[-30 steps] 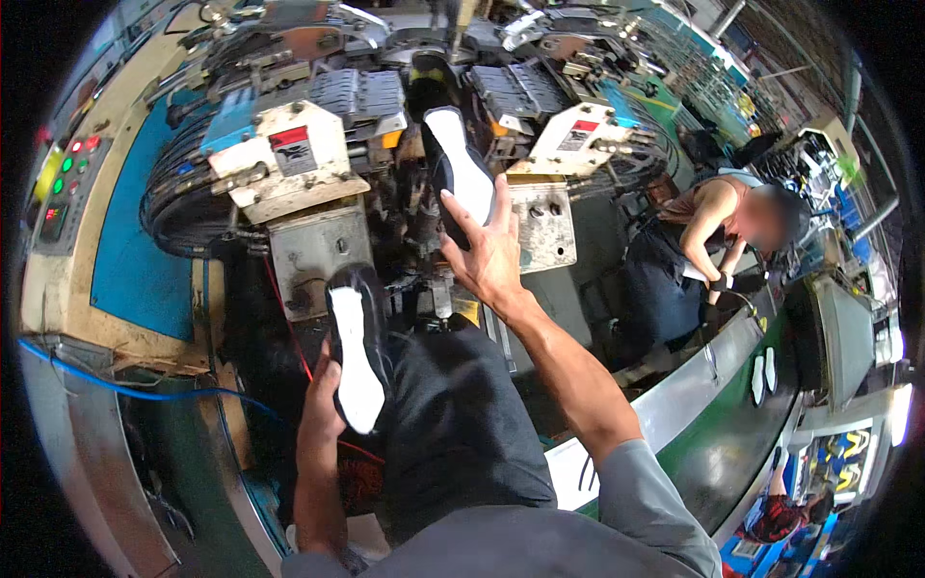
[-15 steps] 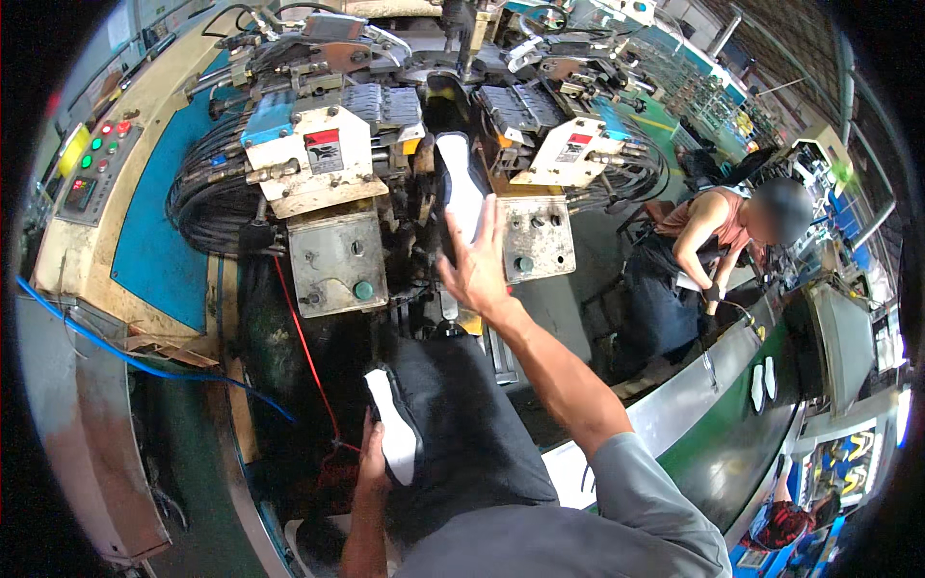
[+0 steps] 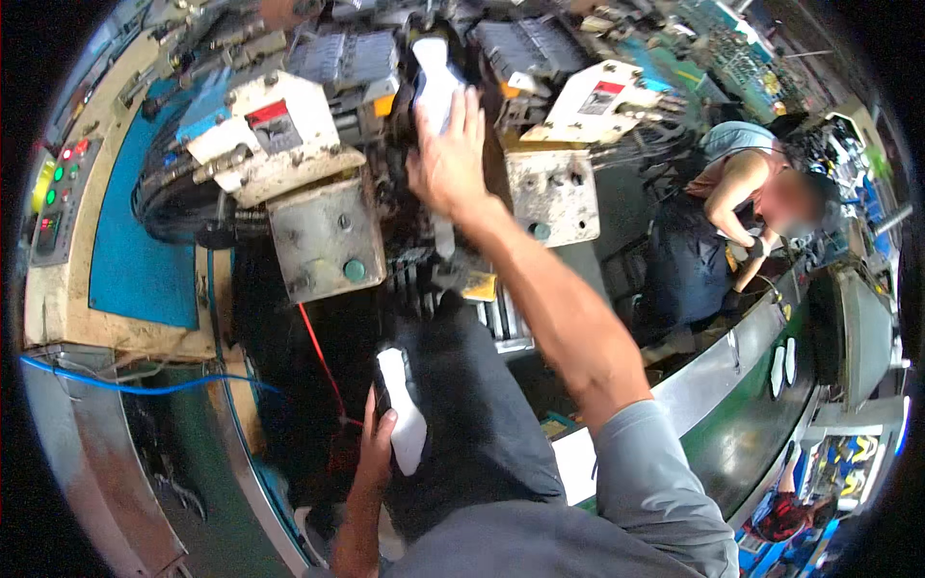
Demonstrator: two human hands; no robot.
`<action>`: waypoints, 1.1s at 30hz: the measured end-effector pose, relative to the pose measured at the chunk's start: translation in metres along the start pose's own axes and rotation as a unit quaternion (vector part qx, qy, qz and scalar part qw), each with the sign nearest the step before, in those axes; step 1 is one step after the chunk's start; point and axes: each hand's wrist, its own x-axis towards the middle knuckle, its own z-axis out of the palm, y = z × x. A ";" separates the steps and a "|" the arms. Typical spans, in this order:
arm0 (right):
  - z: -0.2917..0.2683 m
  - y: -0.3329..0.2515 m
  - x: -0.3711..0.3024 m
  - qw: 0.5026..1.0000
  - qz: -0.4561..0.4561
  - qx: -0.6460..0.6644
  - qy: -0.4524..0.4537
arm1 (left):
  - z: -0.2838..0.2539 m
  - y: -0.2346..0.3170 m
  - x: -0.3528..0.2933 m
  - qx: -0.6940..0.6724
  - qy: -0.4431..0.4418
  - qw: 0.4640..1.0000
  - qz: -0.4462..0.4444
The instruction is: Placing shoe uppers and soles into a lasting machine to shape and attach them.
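A dark shoe with a white sole face [image 3: 434, 65] lies sole up in the middle of the machine, between its two clamp blocks. My right hand [image 3: 449, 164] rests on its near end with fingers stretched out over the white face. Down by my left thigh, a second dark shoe with a white sole face [image 3: 409, 433] is gripped in my left hand [image 3: 376, 438]. The thumb of that hand lies on the white edge, while its other fingers are mostly hidden under the shoe.
Metal plates with green knobs [image 3: 328, 246] hang at the machine's front. A button panel [image 3: 60, 202] stands at left, beside a blue air hose [image 3: 145, 388]. At right a co-worker [image 3: 737, 193] bends over a green-topped bench [image 3: 732, 424] bearing two white soles [image 3: 784, 366].
My right hand and the shoe under it have moved farther into the machine. The view has shifted. My left thumb now shows on the white edge of the held shoe.
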 end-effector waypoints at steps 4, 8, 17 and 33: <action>0.006 0.006 0.031 0.995 -0.053 0.006 0.078 | 0.018 0.026 0.008 -0.043 -0.004 0.999 -0.025; -0.005 0.007 0.035 0.993 -0.080 -0.003 0.083 | 0.039 0.045 0.025 -0.042 -0.045 0.997 0.038; -0.025 0.020 0.043 0.991 -0.085 0.017 0.103 | 0.066 0.080 0.034 0.051 -0.070 0.990 0.109; -0.002 0.002 -0.383 0.957 0.063 0.035 -0.281 | -0.213 -0.077 -0.099 0.242 0.404 0.880 0.065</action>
